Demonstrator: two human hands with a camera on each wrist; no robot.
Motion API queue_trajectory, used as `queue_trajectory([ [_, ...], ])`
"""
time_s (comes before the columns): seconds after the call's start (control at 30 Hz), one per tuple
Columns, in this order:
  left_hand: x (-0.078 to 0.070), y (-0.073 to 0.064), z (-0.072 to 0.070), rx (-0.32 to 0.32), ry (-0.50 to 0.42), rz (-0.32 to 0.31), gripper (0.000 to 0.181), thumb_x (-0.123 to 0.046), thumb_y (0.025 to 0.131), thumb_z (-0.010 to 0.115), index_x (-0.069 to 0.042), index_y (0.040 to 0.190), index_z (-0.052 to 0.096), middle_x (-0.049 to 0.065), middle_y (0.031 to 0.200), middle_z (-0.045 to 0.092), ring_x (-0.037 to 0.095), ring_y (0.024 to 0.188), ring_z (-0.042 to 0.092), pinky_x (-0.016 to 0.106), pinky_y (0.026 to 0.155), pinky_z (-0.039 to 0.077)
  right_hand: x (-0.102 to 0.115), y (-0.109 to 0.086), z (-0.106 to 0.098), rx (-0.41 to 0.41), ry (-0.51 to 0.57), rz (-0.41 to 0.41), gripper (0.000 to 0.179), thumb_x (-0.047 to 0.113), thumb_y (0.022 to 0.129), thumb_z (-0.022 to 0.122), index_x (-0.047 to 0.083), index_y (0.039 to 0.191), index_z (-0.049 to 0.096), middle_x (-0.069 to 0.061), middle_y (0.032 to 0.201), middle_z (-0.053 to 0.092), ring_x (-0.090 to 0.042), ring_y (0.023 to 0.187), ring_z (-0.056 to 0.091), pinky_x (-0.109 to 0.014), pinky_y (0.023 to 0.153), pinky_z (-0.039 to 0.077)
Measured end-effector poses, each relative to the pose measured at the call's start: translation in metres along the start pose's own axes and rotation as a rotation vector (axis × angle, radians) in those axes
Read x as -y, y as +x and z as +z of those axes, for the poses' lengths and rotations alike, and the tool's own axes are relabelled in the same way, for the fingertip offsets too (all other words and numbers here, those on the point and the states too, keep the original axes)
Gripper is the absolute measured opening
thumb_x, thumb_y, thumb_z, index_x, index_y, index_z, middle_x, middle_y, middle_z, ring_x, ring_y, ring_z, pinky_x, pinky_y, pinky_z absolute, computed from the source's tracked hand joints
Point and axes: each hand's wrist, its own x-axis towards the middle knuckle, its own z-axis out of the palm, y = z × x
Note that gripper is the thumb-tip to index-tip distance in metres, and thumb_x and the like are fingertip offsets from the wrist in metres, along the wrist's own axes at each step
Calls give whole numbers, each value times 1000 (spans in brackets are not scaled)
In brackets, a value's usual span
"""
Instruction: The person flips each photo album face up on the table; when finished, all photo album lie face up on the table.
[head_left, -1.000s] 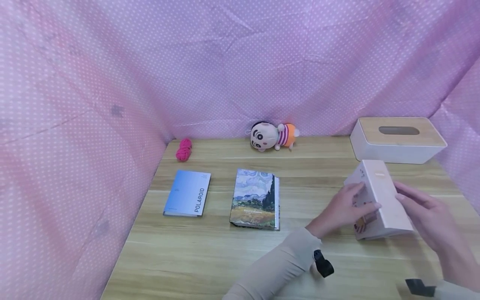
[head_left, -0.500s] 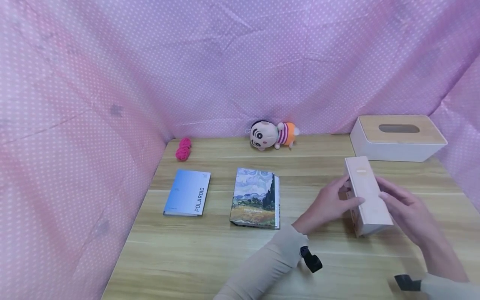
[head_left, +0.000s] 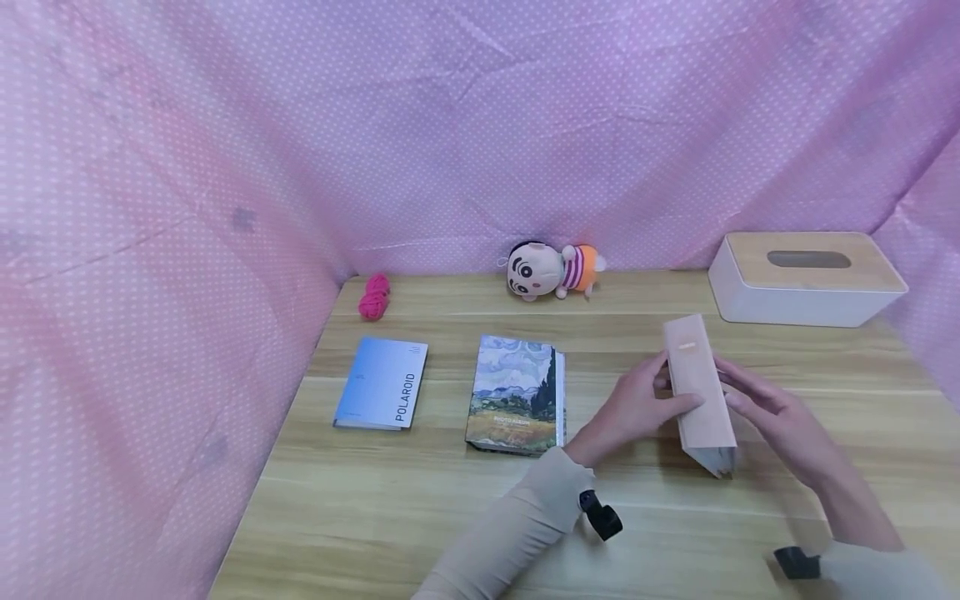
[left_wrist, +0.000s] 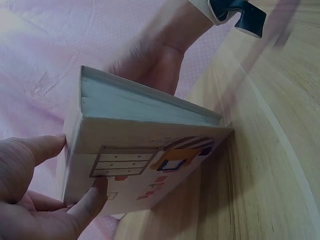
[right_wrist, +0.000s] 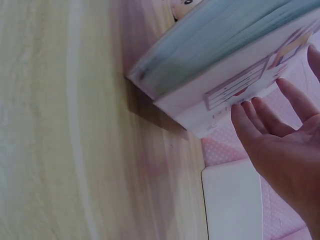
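Observation:
A thick cream photo album [head_left: 696,375] stands tilted on its opening edge, spine upward, at the right of the table. Its cover [left_wrist: 127,145] carries a drawn chest of drawers and a cartoon figure. My left hand [head_left: 630,408] grips it from the left, thumb on the spine and fingers on the cover. On the other side, my right hand [head_left: 787,433] touches the opposite cover with its fingertips; in the right wrist view its fingers [right_wrist: 270,122] are loosely extended against that cover. The page block [right_wrist: 200,55] shows at the near end.
A landscape-cover photo album [head_left: 513,396] and a blue Polaroid album [head_left: 381,383] lie to the left. Behind are pink yarn [head_left: 374,297], a plush doll [head_left: 551,271] and a white tissue box [head_left: 806,283] with a wooden lid. Pink dotted cloth [head_left: 525,125] bounds the table.
Both hands have moved left with the cream photo album. It has turned more upright, so its spine now faces up and its left cover is mostly out of sight in the head view.

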Motion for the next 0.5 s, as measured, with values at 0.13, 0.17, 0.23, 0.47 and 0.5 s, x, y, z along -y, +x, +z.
queue_trajectory([
  [0.13,5,-2,-4,3,-10,4,66,-40,88,67,-30,146,35,-7,133,54,2,109,59,16,82,50,-2,2,2,2,-158,46,52,8,101,45,14,150,31,6,155,31,12,131,30,-4,88,36],
  [0.17,6,-3,-6,3,-11,5,66,-40,88,67,-30,145,36,-7,133,54,2,109,59,16,82,51,-2,3,3,5,-178,56,52,9,101,45,15,151,31,5,157,28,12,131,29,-4,88,36],
  [0.23,9,-4,-8,4,-24,9,65,-40,88,67,-29,145,37,-6,132,55,3,110,59,17,82,51,-3,4,4,11,-219,76,53,12,100,47,17,151,30,0,159,23,11,131,27,-4,87,36],
  [0.47,19,-7,-12,11,-47,-32,70,-43,87,67,-29,147,33,-5,139,50,8,118,57,24,84,55,-7,4,9,28,-295,121,59,19,98,54,22,151,29,-14,160,14,19,122,22,-3,88,36],
  [0.5,20,-8,-12,10,-44,-44,72,-43,87,68,-29,148,32,-4,141,49,9,119,57,24,84,55,-8,5,10,36,-306,117,60,20,98,55,22,152,28,-17,159,13,19,122,21,-2,89,35],
])
